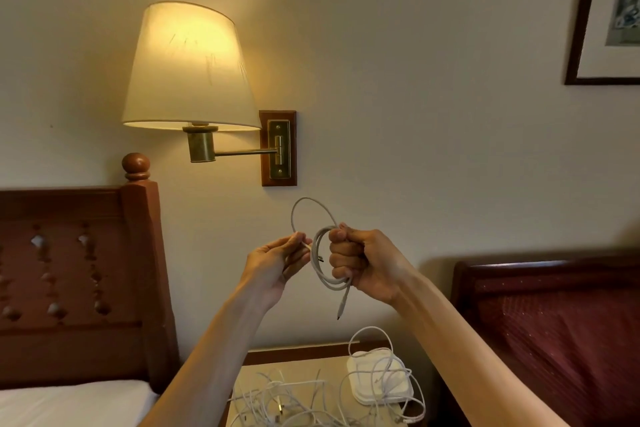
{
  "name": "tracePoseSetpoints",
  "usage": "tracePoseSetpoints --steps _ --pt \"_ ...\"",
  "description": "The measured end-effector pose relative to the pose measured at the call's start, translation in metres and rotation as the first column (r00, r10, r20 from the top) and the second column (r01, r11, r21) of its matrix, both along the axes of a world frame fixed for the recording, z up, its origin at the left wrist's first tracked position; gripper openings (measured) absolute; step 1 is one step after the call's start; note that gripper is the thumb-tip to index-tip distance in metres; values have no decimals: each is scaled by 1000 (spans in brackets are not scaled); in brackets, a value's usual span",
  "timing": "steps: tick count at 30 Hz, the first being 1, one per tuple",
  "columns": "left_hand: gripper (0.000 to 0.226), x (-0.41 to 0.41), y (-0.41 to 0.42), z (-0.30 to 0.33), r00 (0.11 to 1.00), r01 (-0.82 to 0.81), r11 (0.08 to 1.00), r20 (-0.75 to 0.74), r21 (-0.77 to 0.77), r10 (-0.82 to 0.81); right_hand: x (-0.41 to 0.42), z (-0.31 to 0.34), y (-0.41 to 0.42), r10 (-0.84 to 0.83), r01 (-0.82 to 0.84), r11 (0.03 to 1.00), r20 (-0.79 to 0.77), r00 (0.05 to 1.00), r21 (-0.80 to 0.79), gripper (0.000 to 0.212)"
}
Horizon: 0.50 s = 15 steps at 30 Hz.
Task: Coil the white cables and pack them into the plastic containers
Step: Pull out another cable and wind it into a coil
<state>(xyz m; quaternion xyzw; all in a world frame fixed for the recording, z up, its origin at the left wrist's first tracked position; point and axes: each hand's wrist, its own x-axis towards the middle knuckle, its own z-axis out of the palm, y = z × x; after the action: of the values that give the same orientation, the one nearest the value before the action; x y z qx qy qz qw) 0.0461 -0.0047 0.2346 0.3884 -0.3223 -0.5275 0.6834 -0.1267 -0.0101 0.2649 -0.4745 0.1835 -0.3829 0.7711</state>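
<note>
- Gripping a coiled white cable [325, 263] in its fist, the right hand [363, 263] is raised before the wall, one plug end dangling toward 6 o'clock.
- Left hand [277, 263], at the coil's 9 o'clock, pinches the cable's free end, which loops overhead.
- Loose cables [277, 399] tangle on the nightstand [332, 364] below; a plastic container [381, 381] sits at their 3 o'clock.

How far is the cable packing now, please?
Done: a container on the nightstand seems to hold cable already. In hand: the right hand grips a nearly finished coil; the left hand pinches its loose end. Left: the tangled cables below.
</note>
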Motion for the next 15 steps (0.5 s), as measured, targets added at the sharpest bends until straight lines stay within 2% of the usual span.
tracePoseSetpoints --steps 3,9,12,15 --pt "17 -2 5 2 995 61 998 -77 20 -59 -1 0 -1 20 -21 1000 18 1000 18 43" --pt "20 -11 7 2 999 48 999 -21 -17 -48 3 6 4 104 -104 995 12 994 -9 43" --pt "22 -12 11 4 996 83 996 -18 -23 -83 2 5 0 58 -58 998 -13 998 -27 42" --pt "25 -15 18 4 986 158 987 47 -12 -158 1 6 -5 -28 25 998 -54 998 -54 41"
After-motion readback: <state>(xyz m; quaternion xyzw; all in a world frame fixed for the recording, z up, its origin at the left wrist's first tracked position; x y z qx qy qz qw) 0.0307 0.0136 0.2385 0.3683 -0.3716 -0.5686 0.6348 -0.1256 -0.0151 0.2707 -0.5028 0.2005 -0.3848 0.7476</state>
